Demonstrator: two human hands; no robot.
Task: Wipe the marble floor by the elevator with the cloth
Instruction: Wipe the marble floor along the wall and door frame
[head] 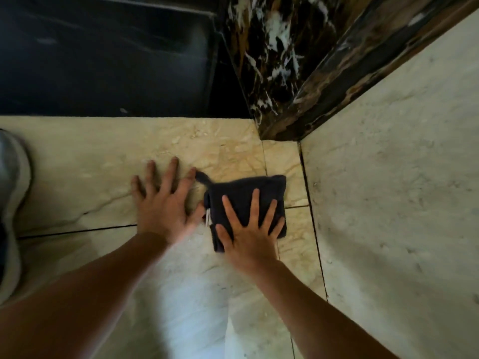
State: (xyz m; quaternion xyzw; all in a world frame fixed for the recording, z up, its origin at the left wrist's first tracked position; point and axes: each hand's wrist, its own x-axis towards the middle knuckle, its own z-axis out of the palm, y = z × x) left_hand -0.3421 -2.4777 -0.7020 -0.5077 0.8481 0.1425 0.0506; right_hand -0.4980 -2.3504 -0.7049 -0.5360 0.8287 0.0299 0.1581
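Your right hand (252, 229) lies flat, fingers spread wide, pressing the folded dark cloth (246, 200) onto the marble floor (103, 156) near the wall corner. Your left hand (163, 198) is splayed on bare floor just beside the cloth.

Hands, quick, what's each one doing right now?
Left hand: open, fingers spread, flat on the marble floor, holding nothing.
Right hand: open, palm pressing down on the folded dark cloth.
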